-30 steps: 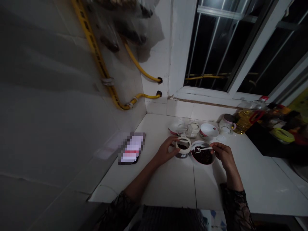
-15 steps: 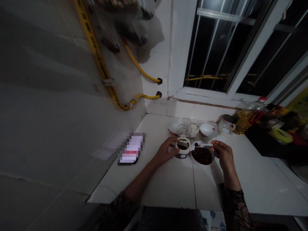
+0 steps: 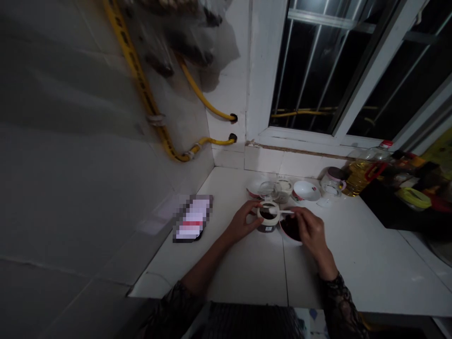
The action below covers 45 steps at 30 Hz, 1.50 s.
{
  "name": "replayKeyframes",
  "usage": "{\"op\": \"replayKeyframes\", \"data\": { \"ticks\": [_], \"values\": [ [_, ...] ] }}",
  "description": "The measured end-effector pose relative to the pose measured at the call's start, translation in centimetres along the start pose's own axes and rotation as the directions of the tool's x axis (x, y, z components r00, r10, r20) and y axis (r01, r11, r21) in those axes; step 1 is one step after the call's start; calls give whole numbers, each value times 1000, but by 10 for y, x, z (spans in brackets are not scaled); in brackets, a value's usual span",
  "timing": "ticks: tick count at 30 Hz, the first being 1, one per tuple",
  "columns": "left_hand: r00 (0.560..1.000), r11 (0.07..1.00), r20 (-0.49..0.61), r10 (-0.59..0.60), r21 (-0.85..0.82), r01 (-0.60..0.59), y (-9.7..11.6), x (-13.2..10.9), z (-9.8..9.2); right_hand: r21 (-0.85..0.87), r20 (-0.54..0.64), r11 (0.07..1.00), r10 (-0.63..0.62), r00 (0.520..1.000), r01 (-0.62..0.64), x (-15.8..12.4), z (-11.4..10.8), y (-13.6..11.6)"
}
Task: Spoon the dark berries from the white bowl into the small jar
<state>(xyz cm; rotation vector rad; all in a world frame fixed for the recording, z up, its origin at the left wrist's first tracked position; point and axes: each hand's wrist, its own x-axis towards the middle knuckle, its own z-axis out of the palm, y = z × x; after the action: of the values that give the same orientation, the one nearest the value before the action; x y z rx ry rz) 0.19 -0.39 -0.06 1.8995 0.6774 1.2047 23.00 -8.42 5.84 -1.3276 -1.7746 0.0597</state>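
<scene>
My left hand (image 3: 245,221) grips a small jar (image 3: 268,228) by its side, with the pale rim facing up and dark contents inside. The jar's clear lid (image 3: 268,190) stands flipped back behind it. Pinched in my right hand (image 3: 310,229) is a white spoon (image 3: 284,212), its tip over the mouth of the jar. Below my right hand sits a bowl (image 3: 291,241) of dark reddish-brown food, close beside the jar and partly covered by the hand.
Behind are a floral bowl (image 3: 306,190), a white lidded jar (image 3: 283,187) and a glass jar (image 3: 332,181). An oil bottle (image 3: 356,176) stands right, near a dark tray (image 3: 374,207) of condiments. A phone (image 3: 193,219) lies left, by the tiled wall.
My right hand has moved left with the spoon, from above the bowl to the jar's mouth. My left hand and the jar have stayed in place.
</scene>
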Motion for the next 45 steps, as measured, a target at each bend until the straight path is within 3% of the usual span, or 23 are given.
{"op": "replayKeyframes", "data": {
  "ticks": [3, 5, 11, 15, 20, 26, 32, 38, 45],
  "values": [
    [1000, 1000, -1, -9, 5, 9, 2, 0, -1, 14, -112, 984, 177, 978, -177, 0, -18, 15],
    [1000, 1000, -1, -14, 2, 14, 3, 0, -1, -42, -97, 971, 229, 969, -234, 1, -27, 27],
    [1000, 1000, 4, -20, 6, 20, 3, 0, -1, -298, 25, 926, 249, 968, -230, 2, -21, 39],
    [1000, 1000, -3, -15, 4, 15, 0, 0, 0, -172, 179, 957, 263, 948, -233, 2, -15, 29],
    [1000, 1000, -5, -18, 11, 18, -2, -1, 0, 24, 253, 926, 360, 898, -378, 2, -20, 29],
    [1000, 1000, -1, -22, 0, 22, 0, 0, -1, 248, 212, 777, 540, 815, -579, 5, -27, 35],
    [1000, 1000, -5, -14, 4, 14, 1, 0, -1, 401, 269, 584, 662, 700, -706, 8, -30, 36],
    [1000, 1000, -1, -6, 3, 6, -1, 1, 0, 422, 270, 553, 680, 682, -718, 8, -28, 39],
    [1000, 1000, -1, 1, 18, -1, 0, 1, 0, 412, 255, 596, 650, 716, -689, 6, -28, 47]
  ]
}}
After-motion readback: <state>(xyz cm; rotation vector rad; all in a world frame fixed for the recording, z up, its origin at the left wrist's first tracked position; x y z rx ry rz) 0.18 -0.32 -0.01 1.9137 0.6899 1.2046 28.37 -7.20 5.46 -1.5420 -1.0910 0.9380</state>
